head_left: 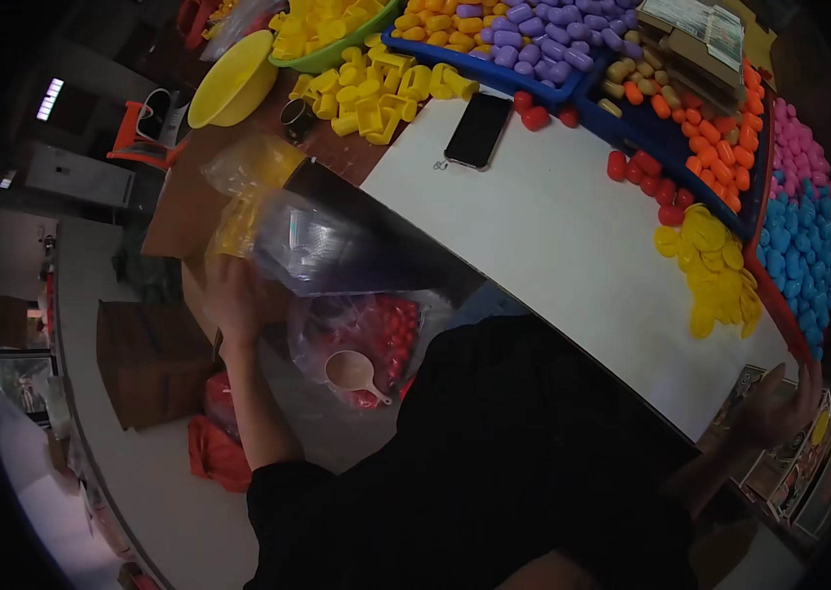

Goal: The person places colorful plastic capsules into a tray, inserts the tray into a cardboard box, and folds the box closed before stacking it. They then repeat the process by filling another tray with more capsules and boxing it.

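My left hand (229, 295) is shut on a large clear plastic bag (322, 246), holding it up at the edge of the white table (553, 246). The bag's upper end holds yellow pieces (253, 192). Beneath it lies an open bag of red pieces (386, 329) with a beige scoop (351, 372) in it. My right hand (779, 401) is at the table's far corner with its fingers apart, holding nothing, beside the red tray edge (779, 305) and above some printed sheets (808, 462).
A black phone (479, 128) lies on the table. Around it are heaps of capsule halves: yellow (376, 93), purple (533, 39), red (646, 177), orange (720, 138), pink (799, 147), blue (799, 246) and flat yellow (715, 270). At the side sits a yellow bowl (233, 79).
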The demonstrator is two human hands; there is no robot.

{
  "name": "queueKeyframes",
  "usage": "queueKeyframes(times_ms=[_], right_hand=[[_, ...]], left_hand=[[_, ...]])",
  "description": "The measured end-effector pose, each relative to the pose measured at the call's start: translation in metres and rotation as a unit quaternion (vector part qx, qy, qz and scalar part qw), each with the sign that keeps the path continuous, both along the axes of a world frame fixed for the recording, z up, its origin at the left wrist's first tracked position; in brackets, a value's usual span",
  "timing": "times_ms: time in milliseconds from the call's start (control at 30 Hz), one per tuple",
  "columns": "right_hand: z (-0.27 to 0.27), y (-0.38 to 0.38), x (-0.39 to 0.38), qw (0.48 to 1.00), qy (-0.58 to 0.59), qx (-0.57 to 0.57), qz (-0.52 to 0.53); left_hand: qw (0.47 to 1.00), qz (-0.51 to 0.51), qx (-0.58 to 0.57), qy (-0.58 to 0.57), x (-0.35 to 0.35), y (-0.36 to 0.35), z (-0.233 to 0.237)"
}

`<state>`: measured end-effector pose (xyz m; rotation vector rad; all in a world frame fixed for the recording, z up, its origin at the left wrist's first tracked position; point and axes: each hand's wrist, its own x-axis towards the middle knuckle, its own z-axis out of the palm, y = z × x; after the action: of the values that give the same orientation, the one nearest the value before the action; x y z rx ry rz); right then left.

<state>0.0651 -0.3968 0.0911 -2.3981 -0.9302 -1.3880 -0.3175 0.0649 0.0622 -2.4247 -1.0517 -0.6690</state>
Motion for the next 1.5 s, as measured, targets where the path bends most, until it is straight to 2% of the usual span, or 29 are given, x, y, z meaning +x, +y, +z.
queueKeyframes(times_ms=[33,100,133,200,267,300,400,433,500,600,667,700,733,800,833,900,933,1033,1100,1133,1167,1233,1267,1300,1333,1367,1433,1467,1500], right_hand=[[-0.004,0.01,-0.004,1.0,-0.002,0.0,0.001],[-0.027,0.027,-0.015,0.977,0.101,0.123,0.142],[-0.035,0.031,-0.027,0.94,0.274,0.105,0.173],[-0.033,0.044,-0.045,0.771,0.596,-0.017,0.224],[-0.037,0.052,-0.053,0.524,0.82,-0.131,0.19],[-0.045,0.048,-0.059,0.462,0.861,-0.135,0.166],[-0.061,0.034,-0.068,0.349,0.919,-0.046,0.177],[-0.059,0.034,-0.067,0.351,0.919,-0.044,0.173],[-0.055,0.033,-0.065,0.331,0.931,-0.026,0.155],[-0.066,0.026,-0.069,0.323,0.933,0.042,0.154],[-0.07,0.031,-0.074,0.312,0.945,0.036,0.092],[-0.073,0.033,-0.075,0.299,0.954,0.025,0.03],[-0.088,0.03,-0.078,0.298,0.954,0.035,0.021],[-0.12,0.019,-0.087,0.606,0.684,-0.165,0.372],[-0.113,0.014,-0.086,0.607,0.691,-0.162,0.358],[-0.094,0.013,-0.079,0.517,0.786,-0.121,0.316],[-0.09,0.01,-0.081,0.518,0.789,-0.113,0.31],[-0.071,0.007,-0.084,0.329,0.907,0.081,0.251],[-0.051,0.029,-0.082,0.171,0.96,0.217,-0.039],[-0.051,0.034,-0.084,0.172,0.96,0.217,-0.042],[-0.055,0.038,-0.087,0.364,0.919,0.122,0.088],[-0.089,0.037,-0.076,0.553,0.778,-0.059,0.291],[-0.113,0.035,-0.057,0.565,0.726,-0.139,0.365],[-0.099,0.045,-0.043,0.59,0.732,-0.087,0.327],[-0.084,0.058,-0.027,0.613,0.735,-0.036,0.287],[-0.087,0.071,-0.007,0.695,0.661,-0.001,0.284],[-0.078,0.113,0.032,0.842,0.475,0.002,0.255],[-0.077,0.139,0.049,0.884,0.372,-0.031,0.282],[-0.09,0.161,0.066,0.882,0.384,-0.076,0.263]], left_hand=[[1.0,0.001,0.0,-0.002,0.006,-0.001,0.019],[0.956,-0.059,-0.091,-0.271,0.022,-0.008,0.045],[0.955,-0.061,-0.094,-0.274,0.033,-0.009,0.039],[0.853,-0.13,-0.276,-0.423,0.064,-0.015,0.017],[0.48,-0.254,-0.609,-0.578,0.106,-0.034,-0.027],[0.384,-0.177,-0.681,-0.598,0.128,-0.049,-0.051],[0.295,-0.138,-0.833,-0.448,0.168,-0.076,-0.119],[0.291,-0.139,-0.835,-0.446,0.176,-0.078,-0.121],[0.453,-0.056,-0.827,-0.329,0.198,-0.076,-0.122],[0.834,-0.187,-0.461,-0.238,0.225,-0.01,-0.113],[0.937,-0.203,-0.226,-0.174,0.249,0.055,-0.115],[0.969,-0.13,-0.175,-0.116,0.262,0.07,-0.108],[0.989,-0.058,-0.121,-0.055,0.276,0.08,-0.1],[0.993,-0.003,-0.113,0.043,0.294,0.103,-0.105],[0.985,-0.002,-0.157,0.076,0.299,0.106,-0.102],[0.975,-0.007,-0.201,0.091,0.303,0.119,-0.105],[0.975,-0.016,-0.202,0.094,0.303,0.127,-0.104],[0.951,-0.122,-0.283,-0.026,0.294,0.136,-0.103],[0.736,-0.203,-0.542,-0.352,0.288,0.132,-0.097],[0.69,-0.209,-0.569,-0.396,0.286,0.116,-0.082],[0.688,-0.21,-0.571,-0.395,0.285,0.105,-0.072],[0.399,-0.23,-0.705,-0.539,0.286,0.082,-0.058],[0.355,-0.25,-0.73,-0.528,0.285,0.057,-0.051],[0.31,-0.269,-0.754,-0.514,0.28,0.03,-0.047],[0.303,-0.292,-0.779,-0.464,0.272,0.008,-0.059],[0.293,-0.313,-0.802,-0.416,0.262,-0.014,-0.071],[0.442,-0.297,-0.804,-0.263,0.248,-0.066,-0.07],[0.503,-0.303,-0.788,-0.186,0.246,-0.078,-0.074],[0.559,-0.309,-0.762,-0.107,0.245,-0.087,-0.08]])
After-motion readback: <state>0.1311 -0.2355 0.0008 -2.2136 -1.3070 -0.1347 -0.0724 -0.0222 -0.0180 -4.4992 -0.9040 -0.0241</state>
